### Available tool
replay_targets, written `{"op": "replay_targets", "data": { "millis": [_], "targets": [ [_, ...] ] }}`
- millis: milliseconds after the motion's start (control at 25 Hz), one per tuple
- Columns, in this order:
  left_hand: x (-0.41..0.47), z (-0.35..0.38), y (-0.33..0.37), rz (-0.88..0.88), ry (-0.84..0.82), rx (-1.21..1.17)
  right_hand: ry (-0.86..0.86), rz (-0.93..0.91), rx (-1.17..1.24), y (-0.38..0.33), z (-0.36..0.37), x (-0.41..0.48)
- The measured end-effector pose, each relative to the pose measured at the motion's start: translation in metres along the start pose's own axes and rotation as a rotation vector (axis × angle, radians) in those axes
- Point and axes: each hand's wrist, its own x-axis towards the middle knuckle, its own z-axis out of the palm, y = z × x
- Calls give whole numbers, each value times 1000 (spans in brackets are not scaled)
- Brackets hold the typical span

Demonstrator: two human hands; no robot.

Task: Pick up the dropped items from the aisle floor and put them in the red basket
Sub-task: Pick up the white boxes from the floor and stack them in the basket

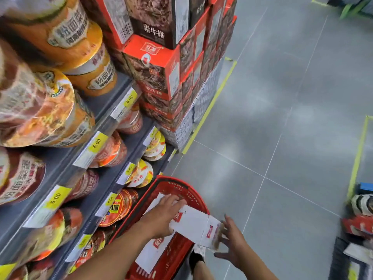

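Observation:
The red basket (193,196) stands on the grey aisle floor at the foot of the shelves. Two white boxes lie inside it, one near the front wall (150,254) and one further back (156,200). Over the basket's right rim I hold a third white box (194,224) with red marks. My left hand (161,216) lies on its left end with the fingers stretched over the top. My right hand (232,239) holds its right end, fingers spread round the end flap.
Shelves of instant noodle bowls (50,102) with yellow price tags fill the left. A stack of red snack boxes (161,77) stands behind the basket. My shoe (196,257) is beside the basket. More goods (361,219) sit at the right edge. Yellow tape lines (210,106) mark the floor.

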Motion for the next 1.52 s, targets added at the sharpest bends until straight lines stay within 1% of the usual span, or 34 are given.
{"op": "replay_targets", "data": {
  "millis": [40, 80, 200, 280, 400, 480, 560, 680, 800, 920, 1040, 1080, 1200, 1240, 1320, 1440, 1520],
  "targets": [
    [9, 3, -2, 11, 5, -58, -42, 87, 104, -1, 2, 2],
    [15, 5, -2, 16, 9, -94, -44, 114, 184, -1, 4, 9],
    [32, 18, -3, -47, 14, -145, -47, 118, 295, -1, 22, 25],
    [36, 28, -3, -118, 8, -190, -21, 99, 325, 1, 38, 39],
    [39, 44, -7, -189, 26, -228, 89, 13, 305, 9, 63, 57],
    [46, 53, -16, -306, 44, -322, 146, -14, 307, 12, 80, 64],
    [53, 62, -31, -462, 61, -478, 137, -16, 318, 13, 96, 73],
    [62, 71, -51, -591, 7, -714, 104, 9, 253, 16, 111, 95],
    [70, 73, -55, -624, -72, -816, -2, 70, 206, 14, 119, 108],
    [93, 86, -65, -613, -87, -906, -68, 82, 158, 15, 126, 137],
    [129, 136, -104, -621, -149, -973, -85, 83, 126, 7, 134, 166],
    [134, 137, -109, -617, -163, -979, -84, 79, 105, 5, 135, 172],
    [128, 99, -92, -616, -213, -906, -100, 88, 30, 5, 137, 195],
    [126, 98, -93, -612, -249, -876, -108, 97, 3, 7, 138, 201],
    [122, 97, -93, -566, -260, -803, -110, 77, -58, 10, 139, 203],
    [114, 96, -94, -536, -226, -642, -80, -22, -200, 4, 138, 188],
    [104, 85, -90, -487, -197, -473, -68, -146, -405, -3, 138, 174]
  ]
}}
